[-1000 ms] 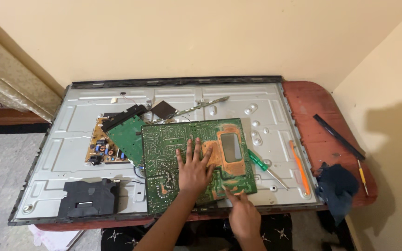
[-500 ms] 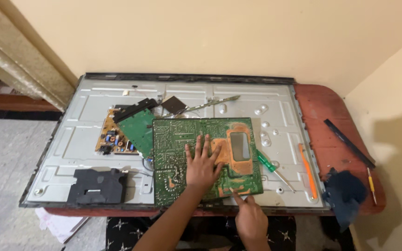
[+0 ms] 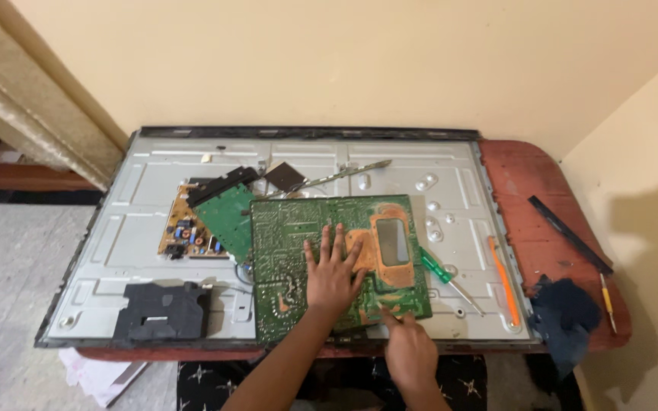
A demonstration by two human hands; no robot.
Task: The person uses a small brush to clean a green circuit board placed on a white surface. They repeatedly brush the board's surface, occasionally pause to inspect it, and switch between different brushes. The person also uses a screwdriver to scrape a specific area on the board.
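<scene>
- The large green rectangular circuit board (image 3: 321, 259), solder side up with an orange-brown patch around a rectangular cut-out, lies flat on the grey sheet-metal back panel of a dismantled flat screen (image 3: 154, 164), toward the near middle edge.
- The left hand (image 3: 333, 274) rests open on the board, palm down and fingers spread, pressing rather than gripping.
- The right hand (image 3: 409, 350) is at the board's near right corner with a finger extended onto its edge; whether the other fingers curl under the board or hold anything cannot be told.
- Handling judgement: the board looks thin, stiff and light, but brittle under bending and prickly with solder points. It is best taken by two opposite edges, clear of the cut-out, and lifted level.
- A smaller green circuit board (image 3: 226, 217) overlaps the large board's left edge, with a tan power board carrying small components (image 3: 180, 232) just beyond it.
- A green-handled screwdriver (image 3: 439, 268) lies just beside the board's right edge; an orange plastic pry tool (image 3: 503, 278) lies further right on the panel.
- A dark blue cloth (image 3: 565, 312) and a black flat strip (image 3: 569, 232) sit on the red-brown wooden table (image 3: 519, 175).
- Hidden: the board's component face, anything beneath it, and any cable or screw holding it.
- The near panel edge is partly covered by the forearms; small parts on the tan board are too small to identify.
</scene>
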